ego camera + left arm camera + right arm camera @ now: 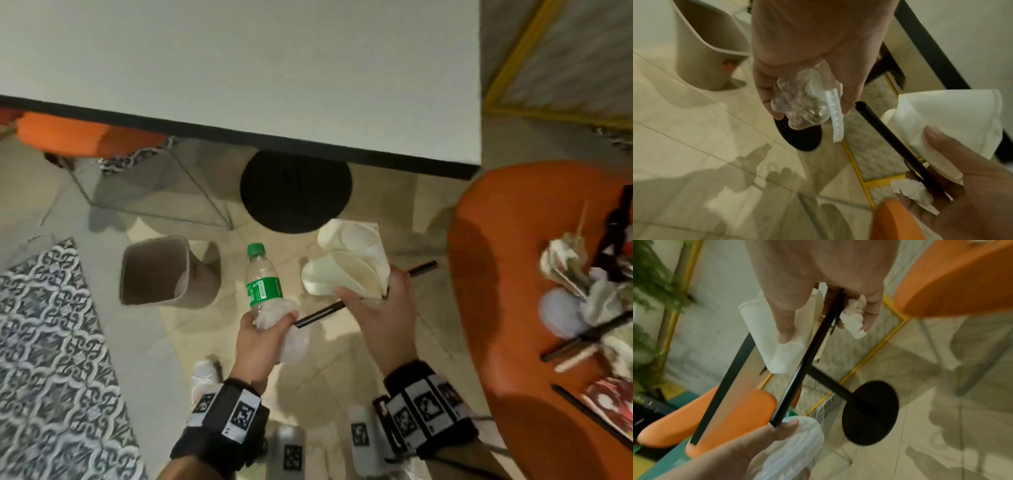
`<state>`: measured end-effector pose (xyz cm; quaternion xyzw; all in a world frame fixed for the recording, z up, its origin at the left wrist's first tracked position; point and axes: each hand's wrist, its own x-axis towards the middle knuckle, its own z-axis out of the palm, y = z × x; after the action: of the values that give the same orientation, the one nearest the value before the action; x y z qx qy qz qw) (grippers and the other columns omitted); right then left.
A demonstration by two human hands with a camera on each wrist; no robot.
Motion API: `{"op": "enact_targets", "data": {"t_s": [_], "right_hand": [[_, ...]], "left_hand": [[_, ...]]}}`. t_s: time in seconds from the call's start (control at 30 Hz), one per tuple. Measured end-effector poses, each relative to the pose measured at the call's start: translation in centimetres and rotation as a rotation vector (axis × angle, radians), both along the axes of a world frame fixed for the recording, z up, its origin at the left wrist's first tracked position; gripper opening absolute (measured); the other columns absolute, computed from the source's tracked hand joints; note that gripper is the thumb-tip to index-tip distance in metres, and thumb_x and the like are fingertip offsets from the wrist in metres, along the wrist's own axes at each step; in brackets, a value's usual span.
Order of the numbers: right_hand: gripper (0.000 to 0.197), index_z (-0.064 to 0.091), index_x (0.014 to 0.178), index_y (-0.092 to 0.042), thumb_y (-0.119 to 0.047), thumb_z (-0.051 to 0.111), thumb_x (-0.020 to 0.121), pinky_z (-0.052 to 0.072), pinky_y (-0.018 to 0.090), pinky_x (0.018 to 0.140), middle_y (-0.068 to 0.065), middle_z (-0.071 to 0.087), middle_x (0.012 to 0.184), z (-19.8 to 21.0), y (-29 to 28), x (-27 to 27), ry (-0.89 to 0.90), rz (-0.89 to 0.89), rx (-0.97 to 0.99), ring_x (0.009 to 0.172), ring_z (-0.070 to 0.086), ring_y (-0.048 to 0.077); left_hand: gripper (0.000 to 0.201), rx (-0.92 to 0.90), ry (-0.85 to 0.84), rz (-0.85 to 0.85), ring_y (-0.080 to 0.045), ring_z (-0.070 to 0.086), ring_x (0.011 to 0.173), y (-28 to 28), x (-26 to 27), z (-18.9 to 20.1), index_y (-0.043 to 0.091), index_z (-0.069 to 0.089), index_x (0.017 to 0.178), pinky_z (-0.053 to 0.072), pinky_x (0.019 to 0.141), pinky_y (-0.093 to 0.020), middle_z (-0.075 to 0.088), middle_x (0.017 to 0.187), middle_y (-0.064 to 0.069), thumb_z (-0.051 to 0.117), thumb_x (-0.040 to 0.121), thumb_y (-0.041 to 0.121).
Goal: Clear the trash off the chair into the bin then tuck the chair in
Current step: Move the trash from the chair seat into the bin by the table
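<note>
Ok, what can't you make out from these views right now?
- Bin bottom: head view, its own wall hides it.
- Chair trash: head view, blurred and cut by the right edge.
- Bottle cap: left wrist view, left hand hides it.

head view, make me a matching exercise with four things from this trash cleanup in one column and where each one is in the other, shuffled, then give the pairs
Things:
1. bottle
2. paper plates
3. bin
4. crumpled wrappers

Places:
A. standing on the floor beside the patterned rug
B. held in the left hand
C. lying on the orange chair
D. held in the right hand with a black straw

Pairs: 1-B, 2-D, 3-A, 4-C
</note>
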<state>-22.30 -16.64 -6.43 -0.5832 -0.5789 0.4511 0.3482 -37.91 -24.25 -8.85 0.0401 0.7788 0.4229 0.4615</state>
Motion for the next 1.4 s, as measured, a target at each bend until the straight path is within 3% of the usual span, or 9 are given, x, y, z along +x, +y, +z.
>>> {"op": "enact_targets", "data": {"t_s": [0.2, 0.4, 0.5, 0.57, 0.73, 0.93, 1.1, 1.23, 1.4], "right_hand": [[0.049, 0.056, 0.103, -0.017, -0.036, 0.082, 0.067, 0.048, 0.030, 0.078, -0.010, 0.044, 0.101, -4.8, -1.0, -21.5, -0.112, 0.192, 0.038, 0.093, 0.051, 0.013], [0.053, 0.060, 0.105, -0.013, -0.038, 0.082, 0.063, 0.050, 0.042, 0.076, 0.007, 0.053, 0.103, -11.9, -0.7, -39.8, -0.332, 0.434, 0.154, 0.091, 0.055, 0.027], [0.054, 0.061, 0.112, -0.012, -0.036, 0.080, 0.067, 0.047, 0.040, 0.081, 0.010, 0.055, 0.108, -15.9, -0.6, -45.8, -0.440, 0.589, 0.194, 0.097, 0.053, 0.029], [0.054, 0.059, 0.117, -0.017, -0.038, 0.077, 0.071, 0.041, 0.037, 0.088, 0.007, 0.053, 0.114, -18.4, -0.8, -48.5, -0.497, 0.686, 0.163, 0.105, 0.048, 0.025], [0.052, 0.055, 0.120, -0.019, -0.034, 0.075, 0.074, 0.042, 0.038, 0.092, 0.005, 0.049, 0.118, -23.4, -1.3, -51.9, -0.501, 0.736, 0.050, 0.109, 0.047, 0.026], [0.069, 0.044, 0.134, -0.024, -0.038, 0.076, 0.074, 0.041, 0.033, 0.096, 0.005, 0.044, 0.133, -25.9, -0.9, -52.9, -0.472, 0.783, -0.327, 0.117, 0.050, 0.025], [0.073, 0.027, 0.147, -0.029, -0.043, 0.063, 0.085, 0.038, 0.036, 0.106, 0.001, 0.037, 0.150, -24.7, -0.4, -50.7, -0.499, 0.877, -0.476, 0.130, 0.044, 0.023], [0.060, 0.030, 0.145, -0.035, -0.042, 0.055, 0.090, 0.042, 0.032, 0.102, 0.004, 0.048, 0.144, -22.3, -0.5, -47.5, -0.531, 1.026, -0.493, 0.125, 0.051, 0.026], [0.047, 0.042, 0.139, -0.031, -0.030, 0.052, 0.094, 0.046, 0.029, 0.091, 0.008, 0.058, 0.133, -18.6, -1.0, -42.3, -0.372, 0.925, -0.454, 0.116, 0.058, 0.026]], "left_hand": [[0.079, -0.197, 0.013, 0.075, -0.029, 0.065, 0.089, -5.3, -20.8, -5.0, 0.007, 0.051, 0.124, 0.055, 0.070, -0.035, 0.065, 0.112, -0.015, 0.085, 0.059, 0.035], [0.028, -0.353, 0.001, -0.072, -0.025, 0.060, 0.083, -5.7, -37.7, -10.9, 0.008, 0.061, 0.089, 0.048, 0.065, -0.029, 0.067, 0.099, -0.016, 0.078, 0.075, 0.026], [0.054, -0.430, 0.006, -0.186, -0.026, 0.060, 0.092, -4.3, -43.0, -14.2, -0.002, 0.058, 0.112, 0.048, 0.057, -0.022, 0.062, 0.108, -0.015, 0.076, 0.076, 0.034], [0.066, -0.502, -0.001, -0.305, -0.028, 0.060, 0.109, -3.4, -45.6, -16.4, -0.002, 0.052, 0.125, 0.049, 0.074, -0.026, 0.060, 0.121, -0.016, 0.072, 0.078, 0.041], [0.053, -0.526, -0.029, -0.379, -0.032, 0.058, 0.114, -2.6, -49.0, -20.9, -0.003, 0.055, 0.123, 0.041, 0.056, -0.026, 0.060, 0.124, -0.019, 0.068, 0.083, 0.030], [0.034, -0.528, -0.037, -0.430, -0.021, 0.053, 0.082, -1.9, -49.7, -22.6, 0.006, 0.061, 0.087, 0.041, 0.055, -0.023, 0.056, 0.078, -0.005, 0.067, 0.082, 0.039], [0.075, -0.420, 0.103, -0.377, -0.022, 0.064, 0.095, -1.8, -47.9, -22.2, 0.015, 0.051, 0.129, 0.052, 0.080, -0.031, 0.066, 0.115, -0.007, 0.075, 0.066, 0.049], [0.045, -0.471, 0.168, -0.448, -0.028, 0.064, 0.097, -0.8, -45.0, -18.9, 0.002, 0.063, 0.112, 0.052, 0.086, -0.035, 0.068, 0.110, -0.014, 0.068, 0.079, 0.032], [0.047, -0.410, 0.267, -0.470, -0.032, 0.064, 0.099, -0.5, -40.8, -16.1, 0.005, 0.066, 0.103, 0.052, 0.089, -0.039, 0.069, 0.109, -0.015, 0.065, 0.072, 0.041]]}}
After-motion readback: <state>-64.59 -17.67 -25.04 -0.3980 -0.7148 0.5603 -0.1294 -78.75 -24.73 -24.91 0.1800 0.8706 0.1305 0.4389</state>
